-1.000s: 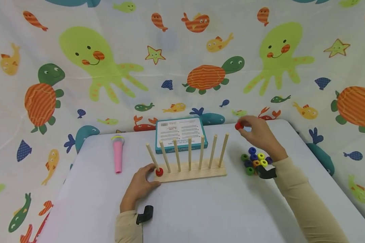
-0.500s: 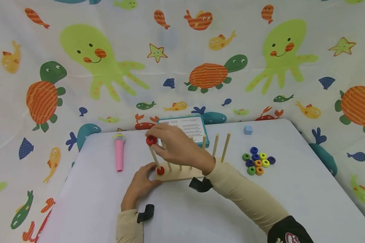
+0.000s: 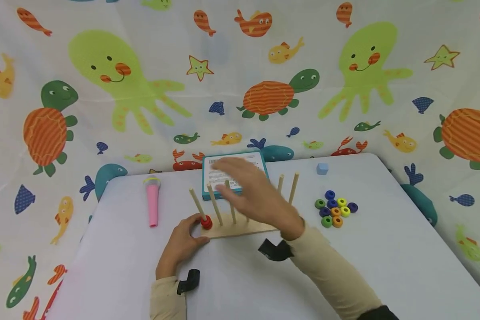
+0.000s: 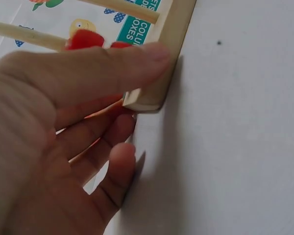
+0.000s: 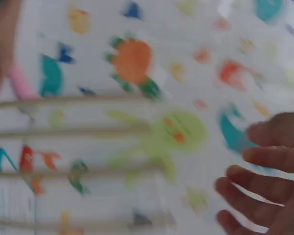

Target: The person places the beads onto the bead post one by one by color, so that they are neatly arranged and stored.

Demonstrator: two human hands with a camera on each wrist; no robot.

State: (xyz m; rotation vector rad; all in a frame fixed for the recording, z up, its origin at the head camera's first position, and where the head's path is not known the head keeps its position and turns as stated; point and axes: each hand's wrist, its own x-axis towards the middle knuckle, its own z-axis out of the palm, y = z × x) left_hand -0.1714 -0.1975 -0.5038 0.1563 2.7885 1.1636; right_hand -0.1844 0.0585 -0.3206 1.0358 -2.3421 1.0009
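A wooden peg stand (image 3: 240, 229) with a row of upright dowels stands mid-table. My left hand (image 3: 181, 246) grips its left end, thumb along the front edge; in the left wrist view the thumb (image 4: 112, 71) lies across the base (image 4: 154, 85). Two red beads (image 3: 206, 222) sit stacked at the bottom of the leftmost peg, by my left fingers. Over the middle pegs my right hand (image 3: 260, 193) is raised with fingers extended, holding nothing, and it hides some pegs. The right wrist view shows its fingers (image 5: 257, 186) spread apart, beside blurred pegs (image 5: 73, 132).
Right of the stand lies a cluster of green, blue, yellow and orange beads (image 3: 335, 212). A light blue cube (image 3: 322, 169) sits farther back. Behind the stand is a flat teal-and-white box (image 3: 208, 178). A pink toy microphone (image 3: 153, 206) lies at left.
My right hand brought a red bead from the right side to the leftmost peg and let it go; it now rests on the first bead. The hand has since drawn back rightward. My left hand stays put.
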